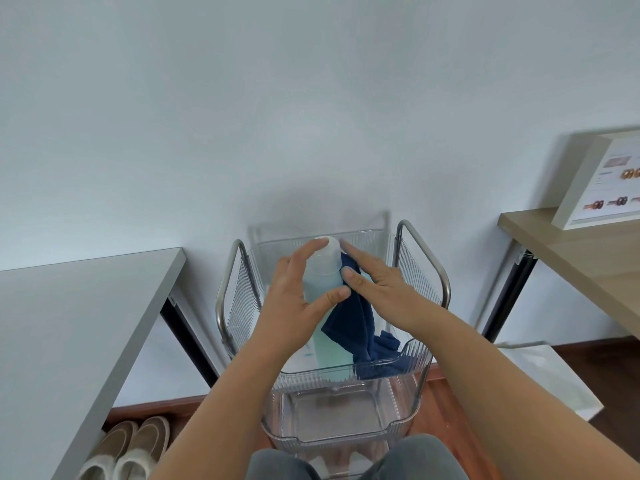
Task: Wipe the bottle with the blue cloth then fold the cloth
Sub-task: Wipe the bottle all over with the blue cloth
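Left of the clear cart: we see a grey table (86,306), with pale slippers (126,448) on the floor beneath it.
Cart, top bin (391,370): we find the bottle (323,271) standing upright inside it, and the blue cloth (360,323) draping down its right side into the bin.
Left hand (294,306): we wrap its fingers and thumb around the bottle's left side.
Right hand (377,285): we press the cloth against the bottle, fingers extended, close together.
Cart, lower bin (332,420): we see nothing clearly inside.
Right of the cart: a wooden table (571,258) carries a white box (602,181).
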